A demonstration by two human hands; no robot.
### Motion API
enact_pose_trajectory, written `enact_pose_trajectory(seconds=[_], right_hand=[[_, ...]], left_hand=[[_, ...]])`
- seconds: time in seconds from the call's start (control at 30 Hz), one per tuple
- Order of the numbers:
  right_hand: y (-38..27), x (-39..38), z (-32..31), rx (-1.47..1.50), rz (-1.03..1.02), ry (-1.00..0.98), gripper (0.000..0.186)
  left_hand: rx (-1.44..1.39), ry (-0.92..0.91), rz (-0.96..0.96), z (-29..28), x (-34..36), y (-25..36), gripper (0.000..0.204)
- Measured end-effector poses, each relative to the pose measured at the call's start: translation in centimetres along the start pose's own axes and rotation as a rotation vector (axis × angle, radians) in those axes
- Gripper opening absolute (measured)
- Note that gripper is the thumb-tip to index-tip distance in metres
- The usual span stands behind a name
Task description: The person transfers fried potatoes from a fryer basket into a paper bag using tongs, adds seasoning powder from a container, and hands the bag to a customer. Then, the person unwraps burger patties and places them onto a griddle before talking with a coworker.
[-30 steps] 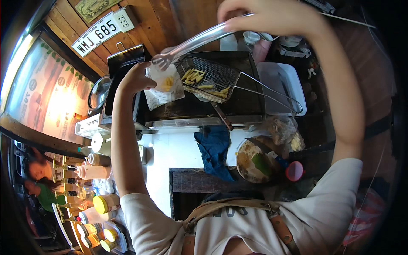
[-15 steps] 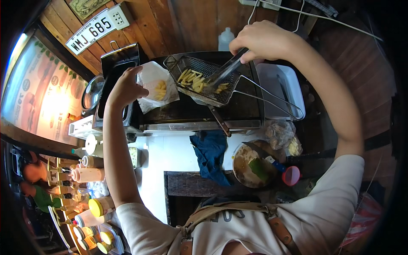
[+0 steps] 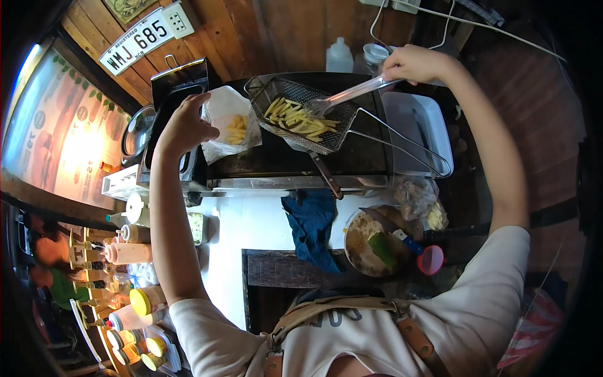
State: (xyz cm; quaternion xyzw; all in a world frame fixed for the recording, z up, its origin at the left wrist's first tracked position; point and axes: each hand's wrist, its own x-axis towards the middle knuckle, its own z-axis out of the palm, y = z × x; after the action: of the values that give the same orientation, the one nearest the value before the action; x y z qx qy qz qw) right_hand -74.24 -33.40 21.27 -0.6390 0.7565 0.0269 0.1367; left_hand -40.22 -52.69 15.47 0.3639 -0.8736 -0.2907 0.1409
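1. Stretching upward from about 7 o'clock, the left arm is nearly straight; its left hand, at 10 o'clock, has thumb and fingers spread apart beside the white paper; whether they pinch its edge, I cannot tell
2. Bent at the elbow near 3 o'clock, the right arm ends in the right hand, between 1 and 2, clamped on the tongs
3. These slant toward 8 o'clock, tips among fries in the wire basket at 12
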Motion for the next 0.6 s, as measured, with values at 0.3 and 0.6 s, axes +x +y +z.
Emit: enact_pose_trajectory(seconds=[0.3,0.6], right_hand=[[3.3,0.6,3.9,0.733,0.389,-0.237,0.036],[-1.4,5.2,6.9,0.905,0.326,-0.16,0.038]], left_hand=[[0.013,0.011,0.03,0.6,0.3,0.2,0.07],[0.204,0.078,0.116,-0.4,0.5,-1.3,0.069]])
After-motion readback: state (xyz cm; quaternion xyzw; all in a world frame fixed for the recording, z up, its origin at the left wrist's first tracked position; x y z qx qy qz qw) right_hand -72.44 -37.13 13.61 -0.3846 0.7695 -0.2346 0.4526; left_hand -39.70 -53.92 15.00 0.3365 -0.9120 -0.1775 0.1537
